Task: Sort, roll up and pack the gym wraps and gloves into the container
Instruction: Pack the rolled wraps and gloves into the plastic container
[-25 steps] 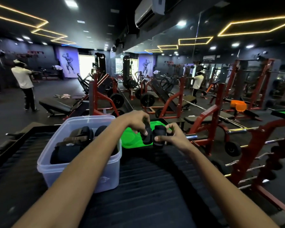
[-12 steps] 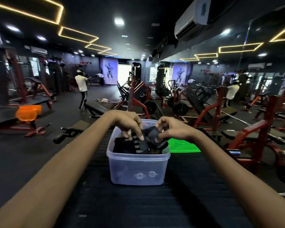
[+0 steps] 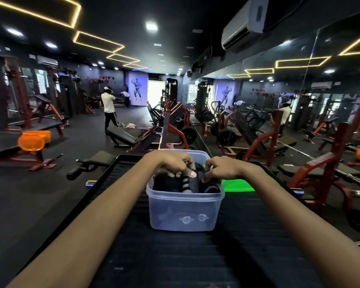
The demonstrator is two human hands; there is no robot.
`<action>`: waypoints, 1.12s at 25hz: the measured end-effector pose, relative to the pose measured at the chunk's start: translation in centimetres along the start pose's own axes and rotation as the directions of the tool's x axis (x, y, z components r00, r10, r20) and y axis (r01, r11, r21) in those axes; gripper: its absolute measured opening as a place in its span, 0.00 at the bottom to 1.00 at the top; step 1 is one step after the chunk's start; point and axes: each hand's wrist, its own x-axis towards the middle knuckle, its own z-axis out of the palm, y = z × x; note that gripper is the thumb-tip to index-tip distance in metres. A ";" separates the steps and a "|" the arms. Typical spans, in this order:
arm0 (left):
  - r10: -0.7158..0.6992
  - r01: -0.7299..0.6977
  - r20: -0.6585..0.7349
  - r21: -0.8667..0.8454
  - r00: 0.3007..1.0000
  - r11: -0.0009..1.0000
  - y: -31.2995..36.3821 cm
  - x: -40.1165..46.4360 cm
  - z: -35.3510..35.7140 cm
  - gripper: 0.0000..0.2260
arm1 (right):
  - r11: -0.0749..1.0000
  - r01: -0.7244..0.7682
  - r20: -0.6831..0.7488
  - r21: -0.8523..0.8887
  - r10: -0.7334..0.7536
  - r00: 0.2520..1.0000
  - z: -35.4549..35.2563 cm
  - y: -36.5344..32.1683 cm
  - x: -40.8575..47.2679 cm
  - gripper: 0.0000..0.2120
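Dim gym hall, red machines and benches behind; dark ribbed mat (image 3: 175, 258) in front. Clear plastic container (image 3: 185, 210) standing on the mat, the landmark. Inside it: dark rolled wraps (image 3: 168, 183) and a striped glove (image 3: 186, 183). Above its rim: left hand (image 3: 173, 163), fingers curled down onto the dark gear; right hand (image 3: 224, 168), fingertips pinching the same bundle. Just right of the container: green sheet (image 3: 238, 185), flat on the mat.

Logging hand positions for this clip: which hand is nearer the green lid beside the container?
Right. The right hand is over the container's right rim, just left of the green lid; the left hand is farther away, over the container's left side.
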 end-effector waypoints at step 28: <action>0.307 -0.171 -0.408 0.337 0.860 0.926 4.1 8.3 2.1 0.09 | 0.971 -0.219 -0.309 0.094 0.237 0.921 6.5 15.0 3.1 0.11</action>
